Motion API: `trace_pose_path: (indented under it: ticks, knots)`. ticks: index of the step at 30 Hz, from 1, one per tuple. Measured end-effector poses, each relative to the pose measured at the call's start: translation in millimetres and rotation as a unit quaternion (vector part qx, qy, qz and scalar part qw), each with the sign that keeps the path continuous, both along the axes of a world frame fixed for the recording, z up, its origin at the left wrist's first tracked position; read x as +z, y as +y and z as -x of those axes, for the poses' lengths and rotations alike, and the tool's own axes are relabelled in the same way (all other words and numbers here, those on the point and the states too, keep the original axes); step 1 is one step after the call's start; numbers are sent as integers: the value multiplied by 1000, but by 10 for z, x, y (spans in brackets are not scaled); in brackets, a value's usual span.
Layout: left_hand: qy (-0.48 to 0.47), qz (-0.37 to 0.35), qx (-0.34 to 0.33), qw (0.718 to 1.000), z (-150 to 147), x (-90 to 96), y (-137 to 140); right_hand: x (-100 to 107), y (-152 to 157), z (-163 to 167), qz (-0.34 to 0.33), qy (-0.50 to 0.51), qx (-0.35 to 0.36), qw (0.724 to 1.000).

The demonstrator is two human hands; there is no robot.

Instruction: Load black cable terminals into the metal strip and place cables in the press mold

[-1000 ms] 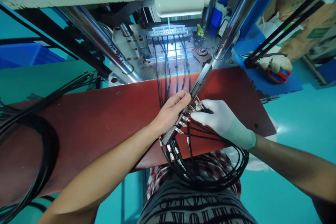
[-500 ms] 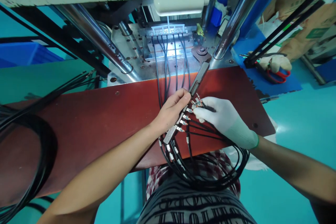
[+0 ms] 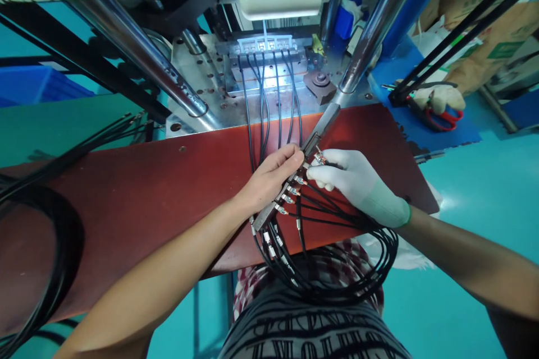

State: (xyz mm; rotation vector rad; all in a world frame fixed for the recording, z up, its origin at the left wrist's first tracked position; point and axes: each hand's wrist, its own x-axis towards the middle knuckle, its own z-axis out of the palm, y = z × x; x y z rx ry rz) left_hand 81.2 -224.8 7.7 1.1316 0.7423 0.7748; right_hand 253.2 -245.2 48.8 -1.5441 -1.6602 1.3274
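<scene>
Over a red board (image 3: 168,190), the left hand (image 3: 272,176) clasps a bar (image 3: 322,127), the right hand (image 3: 351,179) pinching half-hidden connectors (image 3: 320,159).

Open room over red board (image 3: 155,190) mid-left, slanted metal bar (image 3: 325,122) blocking centre, steel posts (image 3: 145,56) flanking fixture (image 3: 270,70)

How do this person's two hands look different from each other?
The left hand is bare, while the right hand wears a white glove. The left hand grips the metal bar, whereas the right hand pinches metal-tipped cable ends beside it. Both hands are over the reddish board.
</scene>
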Motion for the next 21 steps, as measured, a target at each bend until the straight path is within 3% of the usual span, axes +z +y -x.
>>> trace_pose_path:
  ticks: [3, 5, 9, 15, 21]
  knots:
    - [67, -105, 14, 992, 1, -5, 7, -23, -5, 5, -3, -19, 1, 1000]
    - [87, -138, 19, 986, -6, -6, 7, -28, -16, 4, -17, -38, 1, 999]
    - [75, -95, 18, 992, -16, 0, -6, -4, -71, -34, -39, -38, -6, 999]
    - [61, -62, 8, 996, -6, 2, -10, 43, -150, -116, -13, 48, -92, 995]
    - [41, -19, -8, 999, 3, 3, -13, 19, -81, -104, -19, 52, -100, 993]
